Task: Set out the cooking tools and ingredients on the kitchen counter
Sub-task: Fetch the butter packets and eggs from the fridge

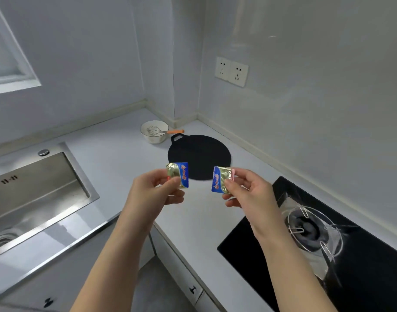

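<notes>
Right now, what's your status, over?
Left hand pinches left butter packet, right hand pinches right butter packet, both over counter. Griddle, bowl, whisk set out. No obstruction seen.

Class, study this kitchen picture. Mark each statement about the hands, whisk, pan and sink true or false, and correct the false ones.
1. The left hand pinches the left packet; the right hand pinches the right packet. True.
2. The whisk lies on the black pan. False: it rests in the white bowl.
3. The black pan sits on the stove burner. False: it lies on the counter, apart from it.
4. The sink is on the person's left. True.
</notes>
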The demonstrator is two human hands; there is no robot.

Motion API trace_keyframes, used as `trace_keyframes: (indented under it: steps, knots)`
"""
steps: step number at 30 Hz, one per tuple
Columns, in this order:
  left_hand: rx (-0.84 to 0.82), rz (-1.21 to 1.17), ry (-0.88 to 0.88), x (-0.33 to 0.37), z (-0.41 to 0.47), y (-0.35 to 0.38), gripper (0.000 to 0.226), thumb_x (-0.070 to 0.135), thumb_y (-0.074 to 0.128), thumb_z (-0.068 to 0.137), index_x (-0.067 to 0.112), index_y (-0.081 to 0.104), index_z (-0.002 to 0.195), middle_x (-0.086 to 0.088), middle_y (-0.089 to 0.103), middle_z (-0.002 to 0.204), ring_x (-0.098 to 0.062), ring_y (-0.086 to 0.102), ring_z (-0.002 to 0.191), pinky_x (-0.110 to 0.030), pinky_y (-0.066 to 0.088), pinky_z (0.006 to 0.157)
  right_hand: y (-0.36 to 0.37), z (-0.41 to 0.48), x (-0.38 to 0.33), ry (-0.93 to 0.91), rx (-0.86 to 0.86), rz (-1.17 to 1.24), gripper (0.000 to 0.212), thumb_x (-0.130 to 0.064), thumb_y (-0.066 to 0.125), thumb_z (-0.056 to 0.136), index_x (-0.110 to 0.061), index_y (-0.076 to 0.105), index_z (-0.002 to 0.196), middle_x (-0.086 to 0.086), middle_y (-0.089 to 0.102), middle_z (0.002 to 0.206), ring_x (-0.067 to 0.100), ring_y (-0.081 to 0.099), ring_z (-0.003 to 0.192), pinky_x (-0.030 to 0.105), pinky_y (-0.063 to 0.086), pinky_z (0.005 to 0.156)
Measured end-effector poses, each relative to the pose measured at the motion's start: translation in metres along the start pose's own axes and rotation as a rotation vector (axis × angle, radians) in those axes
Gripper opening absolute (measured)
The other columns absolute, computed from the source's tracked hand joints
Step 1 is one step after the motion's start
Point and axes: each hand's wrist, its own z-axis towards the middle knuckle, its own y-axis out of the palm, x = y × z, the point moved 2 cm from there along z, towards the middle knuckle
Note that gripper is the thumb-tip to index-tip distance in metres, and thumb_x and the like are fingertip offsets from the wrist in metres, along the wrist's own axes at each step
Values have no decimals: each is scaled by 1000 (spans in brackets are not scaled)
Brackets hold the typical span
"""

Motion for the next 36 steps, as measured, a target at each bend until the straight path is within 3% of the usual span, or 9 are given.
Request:
trace_keyframes:
  steps: [4, 9, 12, 19, 26, 28, 31, 33, 36]
  knots:
    - [7, -7, -87, -21, 49, -20, 14, 4, 53, 95, 5, 67, 99, -14, 70, 82, -14, 68, 63, -25, 58, 63, 31, 35, 16, 77, -38, -78, 18, -17, 65, 91, -25, 63, 107, -2, 70, 92, 9, 69, 69, 20, 56, 62]
    - [46, -4, -180, -45, 125, -59, 8, 6, 60, 92, 4, 68, 92, -14, 72, 80, -16, 69, 61, -24, 58, 59, 91, 91, 39, 188, -25, -64, 14, -15, 65, 90, -29, 63, 87, -5, 72, 79, 8, 70, 69, 16, 53, 58]
    - [60, 24, -250, -59, 180, -90, 4, 6, 63, 90, 3, 65, 89, -13, 71, 79, -19, 68, 61, -24, 57, 56, 137, 136, 55, 269, -5, -51, 6, -14, 65, 91, -17, 65, 95, 1, 72, 85, 10, 70, 68, 17, 54, 59]
    - [83, 78, -413, -117, 288, -145, 3, 1, 62, 89, 3, 64, 87, -16, 68, 82, -20, 64, 62, -19, 54, 51, 240, 229, 113, 516, -19, -17, 22, -6, 64, 90, -2, 64, 112, 11, 71, 96, 15, 70, 77, 24, 59, 70]
    - [112, 168, -555, -176, 346, -175, 11, 1, 64, 80, 10, 70, 77, -7, 70, 64, -26, 71, 63, -43, 57, 83, 304, 282, 169, 713, 50, 23, 16, 5, 63, 86, 2, 58, 101, 18, 64, 93, 19, 64, 64, 25, 58, 60]
    - [153, 246, -554, -180, 353, -179, 9, 7, 66, 78, 14, 70, 74, -3, 69, 63, -25, 69, 68, -33, 56, 73, 315, 292, 183, 760, 68, -5, 17, 6, 63, 85, 3, 60, 101, 20, 65, 91, 22, 65, 64, 28, 58, 63]
    - [170, 349, -532, -181, 357, -182, 8, 10, 67, 79, 17, 68, 74, 4, 64, 64, -12, 59, 62, -18, 39, 52, 327, 301, 194, 816, 86, -40, 11, 6, 64, 83, 0, 64, 92, 18, 67, 88, 22, 65, 63, 25, 56, 55]
    - [173, 389, -523, -185, 361, -182, 6, 8, 65, 80, 13, 68, 77, 6, 62, 65, -5, 54, 59, -15, 34, 48, 331, 307, 198, 846, 116, -72, 8, 5, 66, 83, 0, 64, 89, 17, 67, 84, 21, 65, 60, 27, 56, 53]
    - [193, 438, -508, -190, 366, -182, 6, 6, 63, 79, 7, 70, 78, 4, 63, 68, -9, 55, 61, -15, 33, 47, 332, 313, 200, 869, 114, -147, 7, 2, 70, 82, 0, 64, 86, 15, 66, 75, 20, 66, 60, 30, 58, 61]
